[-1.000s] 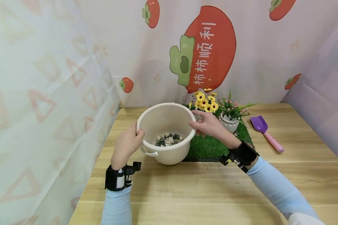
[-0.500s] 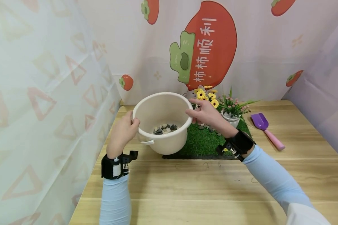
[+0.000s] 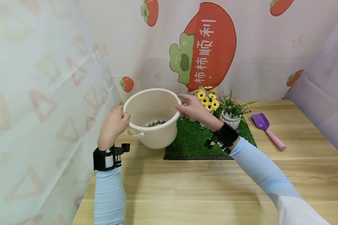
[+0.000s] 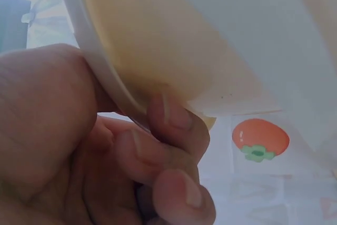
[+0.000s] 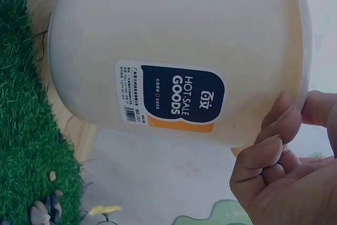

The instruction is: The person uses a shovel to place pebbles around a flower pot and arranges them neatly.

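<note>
A cream plastic bucket [image 3: 157, 137] stands at the left of the table, beside the turf mat, with pebbles [image 3: 155, 123] in its bottom. Its rim is gripped on the left by my left hand [image 3: 112, 126], thumb inside and fingers under the outer edge. On the opposite side my right hand [image 3: 195, 109] pinches the rim between thumb and fingers. The left wrist view shows curled fingers [image 4: 179, 125] below the rim. A printed label [image 5: 184, 96] on the bucket wall faces the right wrist camera. Whether the base touches the table I cannot tell.
Green artificial turf [image 3: 197, 143] lies right of the bucket. Yellow flowers [image 3: 208, 101] and a white pot [image 3: 229, 120] with pink flowers stand on its back part. Farther right lies a purple shovel [image 3: 261, 121] with a pink handle. A fabric wall [image 3: 45, 125] borders the left.
Both hands have carried the bucket left and toward the back, off the front left part of the turf. More of the turf now shows. The shovel and flower pots stay put.
</note>
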`<state>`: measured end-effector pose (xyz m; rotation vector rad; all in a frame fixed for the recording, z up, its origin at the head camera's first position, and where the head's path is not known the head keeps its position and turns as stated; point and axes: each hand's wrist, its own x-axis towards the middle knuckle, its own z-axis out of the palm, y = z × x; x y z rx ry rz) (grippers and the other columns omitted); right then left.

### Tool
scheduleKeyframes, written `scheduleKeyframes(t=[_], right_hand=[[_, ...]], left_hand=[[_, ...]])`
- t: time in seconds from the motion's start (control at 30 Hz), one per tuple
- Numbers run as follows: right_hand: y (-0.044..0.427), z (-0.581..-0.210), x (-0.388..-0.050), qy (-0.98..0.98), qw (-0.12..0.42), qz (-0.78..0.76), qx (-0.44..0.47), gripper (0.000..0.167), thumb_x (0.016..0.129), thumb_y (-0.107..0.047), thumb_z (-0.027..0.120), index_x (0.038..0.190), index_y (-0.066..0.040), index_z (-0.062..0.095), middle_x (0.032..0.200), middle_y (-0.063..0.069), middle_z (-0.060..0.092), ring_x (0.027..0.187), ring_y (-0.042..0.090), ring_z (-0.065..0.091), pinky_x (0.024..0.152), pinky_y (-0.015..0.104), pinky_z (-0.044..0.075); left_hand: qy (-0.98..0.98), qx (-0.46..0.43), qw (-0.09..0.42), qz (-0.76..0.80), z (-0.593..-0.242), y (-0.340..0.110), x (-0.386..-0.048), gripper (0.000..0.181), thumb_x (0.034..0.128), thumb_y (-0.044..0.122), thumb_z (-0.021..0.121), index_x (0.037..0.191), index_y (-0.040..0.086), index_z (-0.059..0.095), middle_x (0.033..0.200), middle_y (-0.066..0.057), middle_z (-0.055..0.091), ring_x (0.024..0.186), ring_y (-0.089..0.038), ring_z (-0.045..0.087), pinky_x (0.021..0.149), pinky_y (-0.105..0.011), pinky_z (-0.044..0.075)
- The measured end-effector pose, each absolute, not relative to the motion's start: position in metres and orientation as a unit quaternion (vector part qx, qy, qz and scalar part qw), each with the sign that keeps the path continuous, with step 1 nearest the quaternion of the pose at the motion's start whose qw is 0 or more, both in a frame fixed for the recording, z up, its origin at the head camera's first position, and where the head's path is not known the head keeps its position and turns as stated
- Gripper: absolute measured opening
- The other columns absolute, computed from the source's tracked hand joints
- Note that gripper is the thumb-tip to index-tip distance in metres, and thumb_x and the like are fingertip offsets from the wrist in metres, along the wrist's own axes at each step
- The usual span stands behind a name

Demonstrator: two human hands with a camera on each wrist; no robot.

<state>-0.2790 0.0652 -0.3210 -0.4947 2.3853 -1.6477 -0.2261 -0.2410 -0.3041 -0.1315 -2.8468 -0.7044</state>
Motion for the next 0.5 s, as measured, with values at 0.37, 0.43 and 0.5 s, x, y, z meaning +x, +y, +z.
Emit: scheduleKeyframes(t=[0.37,0.43,0.5], right_hand=[[0.029,-0.336,-0.305,0.856,0.031,-0.479,-0.192,0.054,0.096,-0.028,0.055,0.146,-0.011,0.044,0.080,0.008,0.065,0.063,0.017,0.054,0.056,0.026,0.042],[0.025,-0.341,-0.307,0.864,0.017,-0.462,-0.198,0.049,0.096,-0.026,0.054,0.142,-0.009,0.048,0.080,0.007,0.063,0.063,0.018,0.053,0.056,0.027,0.041],[0.021,-0.346,-0.308,0.871,0.010,-0.446,-0.205,0.045,0.097,-0.025,0.052,0.138,-0.008,0.051,0.080,0.007,0.062,0.064,0.018,0.053,0.058,0.027,0.041]], left_hand=[[-0.966,-0.017,0.089,-0.243,-0.315,-0.261,-0.241,0.044,0.1012,0.019,0.030,0.134,-0.005,0.045,0.103,-0.024,0.059,0.068,-0.031,0.052,0.054,-0.032,0.039],[-0.965,-0.015,0.095,-0.245,-0.320,-0.263,-0.244,0.043,0.1014,0.019,0.030,0.135,-0.005,0.044,0.105,-0.026,0.060,0.070,-0.031,0.054,0.055,-0.033,0.040],[-0.963,-0.010,0.100,-0.251,-0.326,-0.265,-0.247,0.046,0.1017,0.019,0.030,0.140,-0.004,0.040,0.113,-0.028,0.061,0.077,-0.035,0.058,0.058,-0.036,0.043]])
